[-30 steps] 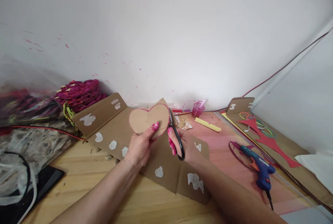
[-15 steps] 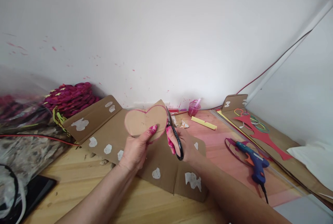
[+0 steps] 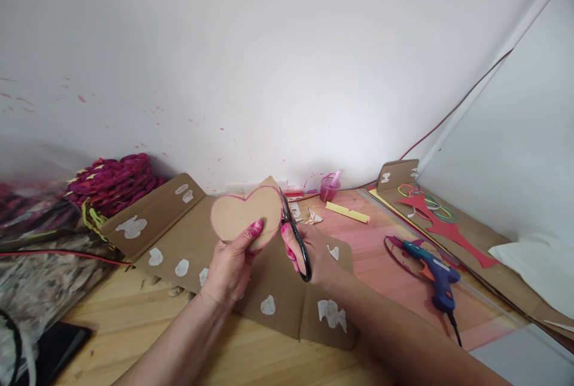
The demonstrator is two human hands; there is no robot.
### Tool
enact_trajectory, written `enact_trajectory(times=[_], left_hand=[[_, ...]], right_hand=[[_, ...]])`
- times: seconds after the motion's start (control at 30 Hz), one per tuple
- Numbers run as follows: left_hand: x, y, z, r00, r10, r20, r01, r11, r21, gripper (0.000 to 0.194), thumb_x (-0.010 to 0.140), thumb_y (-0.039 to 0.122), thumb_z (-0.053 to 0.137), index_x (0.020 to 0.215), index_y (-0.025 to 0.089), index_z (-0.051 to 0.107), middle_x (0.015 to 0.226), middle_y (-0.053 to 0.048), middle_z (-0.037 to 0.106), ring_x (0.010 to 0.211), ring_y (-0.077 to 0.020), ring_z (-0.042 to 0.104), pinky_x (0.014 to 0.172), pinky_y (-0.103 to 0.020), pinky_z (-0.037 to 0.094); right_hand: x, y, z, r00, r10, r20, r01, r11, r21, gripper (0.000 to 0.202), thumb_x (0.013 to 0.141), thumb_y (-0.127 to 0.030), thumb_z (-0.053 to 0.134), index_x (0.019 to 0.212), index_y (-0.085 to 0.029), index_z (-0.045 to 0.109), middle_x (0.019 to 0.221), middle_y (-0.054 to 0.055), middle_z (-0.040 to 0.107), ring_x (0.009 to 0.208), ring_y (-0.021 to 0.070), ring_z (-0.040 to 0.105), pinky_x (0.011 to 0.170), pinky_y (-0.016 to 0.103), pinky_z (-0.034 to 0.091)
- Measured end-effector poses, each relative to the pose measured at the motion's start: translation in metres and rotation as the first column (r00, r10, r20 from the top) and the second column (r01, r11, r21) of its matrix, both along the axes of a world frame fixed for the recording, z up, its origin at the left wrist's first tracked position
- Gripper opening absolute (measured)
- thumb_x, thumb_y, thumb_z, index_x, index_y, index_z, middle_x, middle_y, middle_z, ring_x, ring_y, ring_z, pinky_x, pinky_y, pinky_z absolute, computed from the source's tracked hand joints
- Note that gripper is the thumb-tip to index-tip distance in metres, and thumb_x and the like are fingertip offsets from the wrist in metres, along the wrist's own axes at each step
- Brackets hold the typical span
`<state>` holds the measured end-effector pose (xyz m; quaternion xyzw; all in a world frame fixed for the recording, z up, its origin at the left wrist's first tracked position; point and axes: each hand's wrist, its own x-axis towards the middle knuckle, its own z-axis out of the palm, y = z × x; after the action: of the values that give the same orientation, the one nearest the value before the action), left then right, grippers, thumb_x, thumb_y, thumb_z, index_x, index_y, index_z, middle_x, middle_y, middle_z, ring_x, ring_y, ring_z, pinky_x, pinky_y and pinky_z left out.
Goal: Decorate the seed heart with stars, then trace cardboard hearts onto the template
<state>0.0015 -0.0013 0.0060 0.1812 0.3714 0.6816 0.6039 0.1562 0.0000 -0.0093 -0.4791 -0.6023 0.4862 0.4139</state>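
Observation:
A tan cardboard piece (image 3: 237,216) with a pink heart outline is upright in front of me, a corner of card sticking up beyond the line at its top right. My left hand (image 3: 232,263) pinches its lower edge, the pink-stained thumb lying on its face. My right hand (image 3: 309,251) is closed on the black handles of a pair of scissors (image 3: 296,235). The scissors' blades point up along the piece's right edge. Below both hands a large brown cardboard sheet (image 3: 280,281) with white torn patches lies on the wooden table (image 3: 255,359).
A blue glue gun (image 3: 442,281), a yellow strip (image 3: 347,213) and a cup of pink paint (image 3: 329,187) are on the right. Red cut-outs (image 3: 457,236) lie beyond them. A magenta pile (image 3: 114,183) and a black flat object (image 3: 63,347) are at left.
The view has shifted slightly, so most things appear a little further left and the wall marks lower. Both hands keep their hold on the cardboard piece and the scissors.

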Motion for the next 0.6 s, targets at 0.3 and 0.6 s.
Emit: enact_trajectory(times=[0.3, 0.6], left_hand=[[-0.008, 0.005, 0.001, 0.999, 0.02, -0.026, -0.019, 1.0, 0.019, 0.044, 0.067, 0.001, 0.084, 0.107, 0.016, 0.074, 0.095, -0.005, 0.081, 0.078, -0.0152, 0.076, 0.054, -0.014, 0.057], [-0.016, 0.009, -0.001, 0.998, 0.019, -0.063, -0.016, 0.998, 0.058, 0.046, 0.068, 0.005, 0.085, 0.112, 0.016, 0.075, 0.099, -0.007, 0.081, 0.081, -0.0176, 0.077, 0.056, -0.015, 0.059]], right_hand=[[0.0, 0.001, -0.002, 0.999, -0.012, 0.036, 0.01, 0.999, 0.038, 0.052, 0.092, -0.063, 0.058, 0.062, -0.024, 0.042, 0.052, -0.004, 0.041, 0.046, 0.0122, 0.04, 0.047, 0.028, 0.028], [-0.001, 0.0, 0.008, 0.998, -0.013, 0.069, 0.01, 0.999, 0.048, 0.056, 0.087, -0.067, 0.06, 0.06, -0.024, 0.038, 0.05, -0.005, 0.038, 0.043, 0.0112, 0.039, 0.043, 0.026, 0.027]])
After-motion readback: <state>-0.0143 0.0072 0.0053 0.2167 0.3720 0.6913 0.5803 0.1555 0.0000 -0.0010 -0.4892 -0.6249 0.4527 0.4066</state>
